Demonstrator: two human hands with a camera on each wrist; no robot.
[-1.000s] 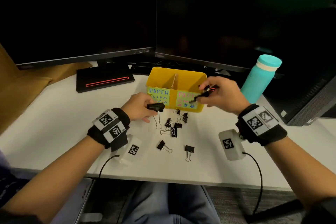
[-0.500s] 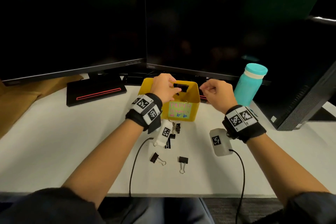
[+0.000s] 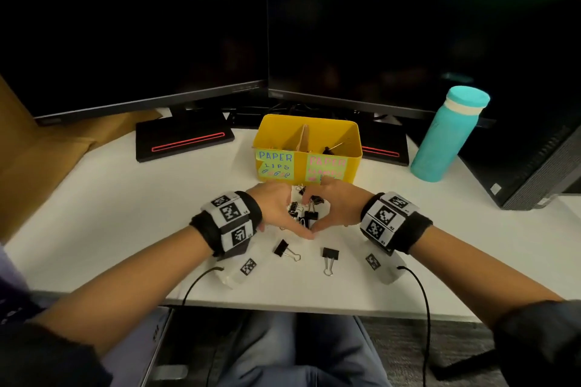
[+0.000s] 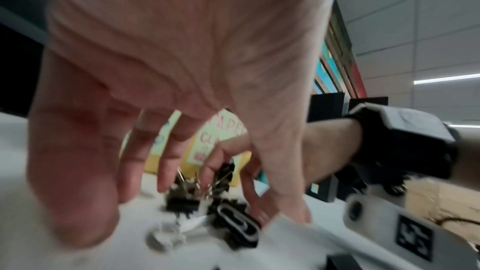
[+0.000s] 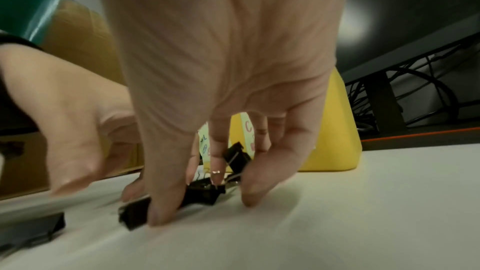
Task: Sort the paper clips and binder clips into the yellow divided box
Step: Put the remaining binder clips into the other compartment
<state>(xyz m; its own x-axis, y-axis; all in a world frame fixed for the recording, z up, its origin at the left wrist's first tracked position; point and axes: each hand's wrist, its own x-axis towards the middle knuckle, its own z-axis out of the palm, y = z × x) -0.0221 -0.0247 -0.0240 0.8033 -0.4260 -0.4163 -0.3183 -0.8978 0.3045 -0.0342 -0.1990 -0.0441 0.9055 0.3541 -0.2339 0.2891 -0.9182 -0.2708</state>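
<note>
The yellow divided box stands at the back of the white desk, with "PAPER CLIPS" on its left label and a pink label on the right. Binder clips lie in its right compartment. A pile of black binder clips sits in front of the box, and a silver paper clip lies on one of them. My left hand cups the pile from the left with fingertips down, holding nothing. My right hand reaches in from the right and pinches one black binder clip just above the others.
Two loose binder clips lie nearer the desk's front edge. A teal bottle stands right of the box. Two dark monitors on bases fill the back. A computer case is at far right.
Both hands have come down from the box to the pile in front of it. The left hand no longer holds the binder clip it carried to the box.
</note>
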